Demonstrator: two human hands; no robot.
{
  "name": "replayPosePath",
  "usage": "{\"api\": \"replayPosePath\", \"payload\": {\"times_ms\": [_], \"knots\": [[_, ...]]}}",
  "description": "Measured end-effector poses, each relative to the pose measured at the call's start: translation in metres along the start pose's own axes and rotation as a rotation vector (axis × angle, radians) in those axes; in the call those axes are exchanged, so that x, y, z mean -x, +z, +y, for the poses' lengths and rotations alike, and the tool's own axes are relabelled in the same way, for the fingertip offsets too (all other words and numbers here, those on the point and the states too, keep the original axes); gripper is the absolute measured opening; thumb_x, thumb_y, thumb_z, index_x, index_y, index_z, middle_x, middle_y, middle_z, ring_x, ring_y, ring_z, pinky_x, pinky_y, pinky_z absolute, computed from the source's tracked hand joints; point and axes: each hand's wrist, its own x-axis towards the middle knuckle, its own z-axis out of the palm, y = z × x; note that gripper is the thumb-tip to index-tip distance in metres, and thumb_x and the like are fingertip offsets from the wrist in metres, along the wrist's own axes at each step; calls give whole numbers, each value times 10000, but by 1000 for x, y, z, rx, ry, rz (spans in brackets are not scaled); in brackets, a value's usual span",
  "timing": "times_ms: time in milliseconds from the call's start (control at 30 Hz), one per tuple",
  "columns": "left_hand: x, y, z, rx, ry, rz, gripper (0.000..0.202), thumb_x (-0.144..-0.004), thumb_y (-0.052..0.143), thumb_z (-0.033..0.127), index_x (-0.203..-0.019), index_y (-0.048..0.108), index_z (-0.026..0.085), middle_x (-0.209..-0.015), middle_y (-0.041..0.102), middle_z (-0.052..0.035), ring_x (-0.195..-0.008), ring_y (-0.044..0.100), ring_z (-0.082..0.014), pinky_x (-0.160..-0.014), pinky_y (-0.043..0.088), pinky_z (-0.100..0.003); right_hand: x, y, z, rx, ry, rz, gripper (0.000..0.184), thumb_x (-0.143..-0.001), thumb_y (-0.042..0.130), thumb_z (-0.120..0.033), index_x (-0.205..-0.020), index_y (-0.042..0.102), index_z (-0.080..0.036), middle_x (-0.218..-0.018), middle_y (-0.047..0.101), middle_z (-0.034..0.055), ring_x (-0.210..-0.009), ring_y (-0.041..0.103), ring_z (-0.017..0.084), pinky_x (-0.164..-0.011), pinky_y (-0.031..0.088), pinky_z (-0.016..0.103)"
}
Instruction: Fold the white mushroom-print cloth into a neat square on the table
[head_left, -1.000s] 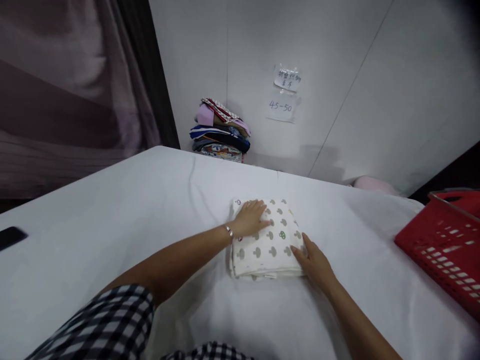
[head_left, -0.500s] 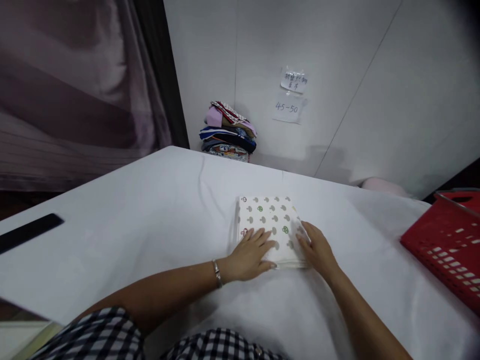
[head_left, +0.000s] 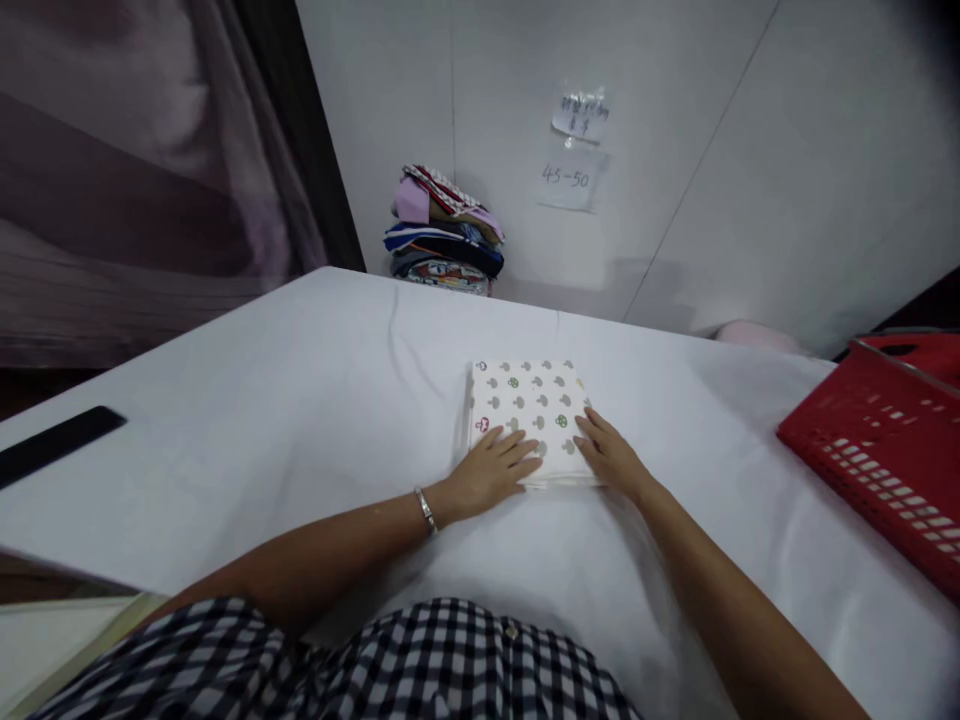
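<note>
A white cloth (head_left: 529,400) printed with grey, green and red mushrooms lies folded into a neat, roughly square stack on the white table. My left hand (head_left: 491,472) rests flat on its near left corner, fingers spread. Over the near right edge lies my right hand (head_left: 609,452), its fingers stretched out on the top layer and apart from one another. Both palms face down and neither hand grips the cloth. The near left corner of the cloth is hidden under my left hand.
A red plastic basket (head_left: 885,440) stands at the table's right. Beyond the far edge is a pile of folded fabrics (head_left: 446,235) against the wall. A black flat object (head_left: 56,445) lies at the left. Two paper notes (head_left: 570,185) hang on the wall.
The view has tilted down a little, so everything sits higher in it. My right hand has come further onto the cloth's top from its right edge. My left hand stays at the near left corner.
</note>
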Motion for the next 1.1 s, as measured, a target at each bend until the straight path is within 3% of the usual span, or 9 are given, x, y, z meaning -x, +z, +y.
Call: {"api": "replayPosePath", "payload": {"times_ms": [133,233,333,500,667,900,1100], "knots": [[15,-18,-23,60,-38,5,336,-926,416,193,-1215,532,319,-1387,448,-10,-1338,306,-194,-1116,97,-458,36,-1,-11,-70,37,-50,468,-911,381,-446,-1271,529,-186,-1456,334,92,-1311,350,236,-1063,333,419],[27,-27,-30,42,-122,19,338,-911,419,181,-1208,543,282,-1372,466,-24,-1326,312,-211,-1105,117,-458,52,-3,-29,-34,-66,77,384,-898,429,-416,-1148,624,-200,-1362,457,105,-1264,397,274,-1018,362,466],[28,-28,-21,78,-145,39,317,-904,450,260,-1206,542,243,-1345,481,-53,-1283,346,-219,-1082,190,-424,57,-6,-51,-25,-170,181,289,-902,432,-332,-1037,664,-223,-1114,610,95,-1075,524,252,-895,437,441],[13,-22,-2,149,-124,42,306,-942,345,267,-1124,588,223,-1113,588,-66,-1073,467,-201,-958,325,-363,56,-3,-79,133,-256,11,247,-894,446,-264,-982,666,-194,-873,617,77,-783,529,207,-702,438,354],[3,-19,-1,117,-84,48,314,-948,315,235,-1017,621,221,-1016,582,-67,-972,469,-198,-873,348,-342,55,4,-82,173,-186,12,239,-898,431,-233,-936,664,-198,-848,596,73,-803,513,202,-696,434,317],[-2,-21,-6,146,-44,87,127,-858,501,170,-924,608,190,-953,578,-40,-918,489,-178,-835,367,-317,51,3,-88,174,-45,-101,198,-886,464,-214,-938,655,-208,-888,604,53,-883,525,180,-706,425,261],[-6,-24,-9,236,-43,68,69,-829,566,207,-885,603,191,-905,590,-17,-868,516,-161,-824,370,-300,50,2,-86,142,-60,-87,204,-891,442,-166,-902,642,-205,-874,618,40,-864,542,168,-699,419,252]]}}
